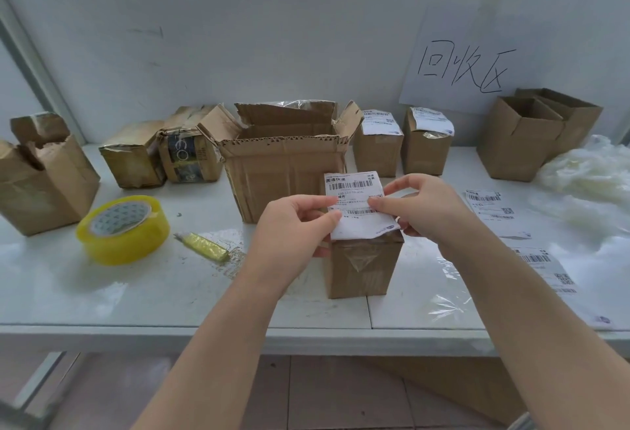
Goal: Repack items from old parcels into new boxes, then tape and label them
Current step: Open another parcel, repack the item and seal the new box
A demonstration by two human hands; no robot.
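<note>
A white shipping label with barcodes is held up between both hands, just above a small taped cardboard box near the table's front edge. My left hand pinches the label's left edge. My right hand pinches its right side. The label's lower edge hangs at the box's top; whether it touches is unclear. Behind stands a large open old box with torn flaps. Two small boxes with labels on top stand at the back.
A yellow tape roll and a yellow box cutter lie at left. Worn parcels and torn boxes sit far left. Empty open boxes, white filler and spare label sheets are at right.
</note>
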